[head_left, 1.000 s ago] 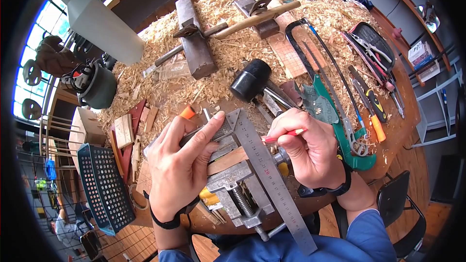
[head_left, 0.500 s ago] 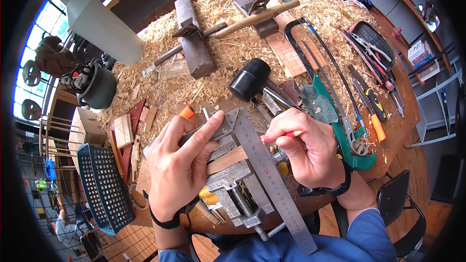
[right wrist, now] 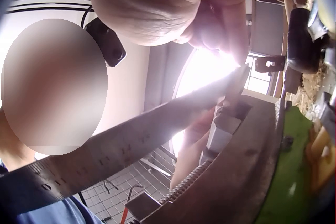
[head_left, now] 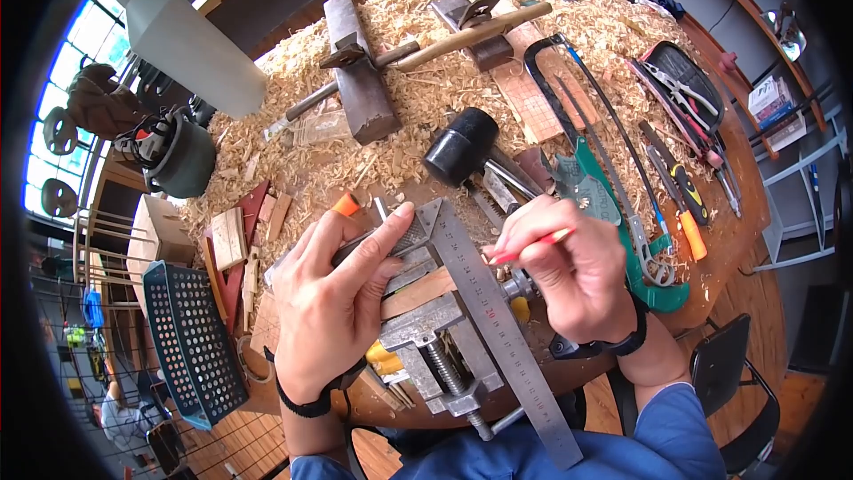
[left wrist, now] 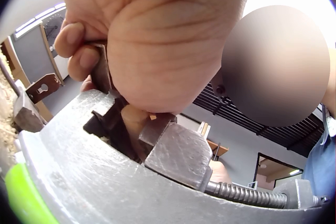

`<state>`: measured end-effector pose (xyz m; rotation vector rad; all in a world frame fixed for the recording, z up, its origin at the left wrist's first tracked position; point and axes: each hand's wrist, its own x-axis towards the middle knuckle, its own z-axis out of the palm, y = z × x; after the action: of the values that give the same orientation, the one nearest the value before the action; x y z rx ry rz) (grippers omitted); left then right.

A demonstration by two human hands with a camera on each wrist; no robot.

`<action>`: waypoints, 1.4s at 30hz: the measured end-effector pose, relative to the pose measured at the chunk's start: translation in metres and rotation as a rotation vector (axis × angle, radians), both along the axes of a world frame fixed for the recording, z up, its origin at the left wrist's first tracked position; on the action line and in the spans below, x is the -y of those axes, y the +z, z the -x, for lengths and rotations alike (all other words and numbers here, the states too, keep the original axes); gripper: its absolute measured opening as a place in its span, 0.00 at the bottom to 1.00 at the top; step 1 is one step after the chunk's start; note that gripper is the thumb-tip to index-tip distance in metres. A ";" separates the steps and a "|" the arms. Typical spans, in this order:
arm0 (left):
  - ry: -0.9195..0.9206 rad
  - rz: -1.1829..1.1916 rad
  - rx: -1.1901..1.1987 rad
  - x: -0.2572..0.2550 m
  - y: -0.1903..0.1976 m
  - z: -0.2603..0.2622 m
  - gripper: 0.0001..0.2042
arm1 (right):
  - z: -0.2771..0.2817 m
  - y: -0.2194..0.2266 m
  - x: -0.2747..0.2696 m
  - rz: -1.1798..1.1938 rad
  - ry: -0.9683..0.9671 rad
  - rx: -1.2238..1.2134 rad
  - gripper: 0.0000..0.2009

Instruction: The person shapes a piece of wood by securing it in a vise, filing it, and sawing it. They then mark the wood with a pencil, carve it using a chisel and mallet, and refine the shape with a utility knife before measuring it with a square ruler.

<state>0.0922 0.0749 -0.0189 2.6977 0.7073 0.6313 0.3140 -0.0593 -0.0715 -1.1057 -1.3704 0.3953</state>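
My left hand [head_left: 329,302] holds the stock of a steel try square [head_left: 484,298], index finger stretched along it toward the corner. In the left wrist view its fingers [left wrist: 84,62] curl round the dark stock. The marked blade slants down toward my body across a metal vise [head_left: 426,338]. A strip of wood [head_left: 418,293] sits between the vise jaws. My right hand [head_left: 577,276] pinches a red pencil [head_left: 533,249], its point close beside the blade's right edge. In the right wrist view the blade [right wrist: 121,142] passes below the right hand.
A black mallet [head_left: 460,147] lies beyond the vise, with wooden planes [head_left: 360,80] and a hammer among shavings. On the right are a hacksaw [head_left: 582,151], a green-handled saw [head_left: 653,293] and screwdrivers. A perforated basket [head_left: 191,347] and white bottle [head_left: 191,53] stand left.
My right hand has shifted slightly to the right and the pencil has tilted, its back end higher. The left hand and try square stay in place.
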 end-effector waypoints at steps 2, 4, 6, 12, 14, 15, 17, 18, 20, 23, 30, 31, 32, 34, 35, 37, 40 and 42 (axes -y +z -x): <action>0.001 0.000 -0.014 0.000 0.001 0.002 0.22 | 0.002 -0.003 0.002 -0.016 -0.057 -0.112 0.08; -0.032 0.048 0.029 -0.005 0.005 0.008 0.22 | 0.001 -0.005 0.002 -0.041 -0.115 -0.195 0.10; 0.012 0.070 0.067 -0.009 0.011 0.022 0.22 | 0.000 -0.005 0.003 -0.028 -0.166 -0.255 0.12; 0.244 0.141 0.060 -0.016 0.021 0.089 0.18 | 0.005 0.004 0.007 0.008 -0.187 -0.217 0.11; 0.248 0.150 0.066 -0.017 0.011 0.109 0.18 | 0.006 0.003 0.005 0.002 -0.196 -0.182 0.11; 0.250 0.169 0.071 -0.018 0.006 0.118 0.18 | 0.007 0.003 0.005 -0.004 -0.194 -0.184 0.11; 0.248 0.200 0.013 -0.018 -0.006 0.135 0.19 | 0.007 0.000 0.004 0.004 -0.157 -0.183 0.11; 0.255 0.230 0.009 -0.019 -0.013 0.142 0.19 | 0.007 -0.001 0.003 -0.006 -0.144 -0.196 0.10; 0.249 0.263 0.000 -0.024 -0.024 0.154 0.20 | 0.007 0.001 0.005 0.009 -0.145 -0.189 0.10; 0.254 0.311 -0.007 -0.032 -0.032 0.163 0.20 | 0.007 -0.001 0.003 0.020 -0.148 -0.202 0.10; 0.245 0.173 -0.131 -0.050 -0.052 0.164 0.20 | 0.004 0.002 0.006 0.054 -0.124 -0.209 0.09; 0.236 0.111 -0.163 -0.051 -0.053 0.162 0.20 | 0.004 0.001 0.006 0.055 -0.125 -0.211 0.09; 0.215 0.121 -0.157 -0.053 -0.054 0.161 0.20 | 0.005 0.001 0.005 0.056 -0.109 -0.212 0.09; 0.218 0.103 -0.179 -0.054 -0.056 0.159 0.20 | 0.005 0.000 0.005 0.057 -0.094 -0.213 0.09; 0.221 0.084 -0.199 -0.055 -0.057 0.158 0.21 | 0.005 -0.001 0.005 0.057 -0.087 -0.197 0.09; 0.229 0.072 -0.219 -0.057 -0.057 0.157 0.21 | 0.004 -0.003 0.005 0.056 -0.081 -0.181 0.09; 0.236 0.010 -0.251 -0.060 -0.059 0.158 0.21 | 0.003 -0.004 0.005 0.049 -0.072 -0.172 0.08; 0.238 -0.039 -0.262 -0.059 -0.059 0.158 0.21 | 0.003 -0.004 0.005 0.067 -0.076 -0.164 0.07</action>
<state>-0.0654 0.1339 -0.0783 2.7851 1.1059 0.3467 0.3112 -0.0646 -0.0757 -1.1512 -1.1747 0.4693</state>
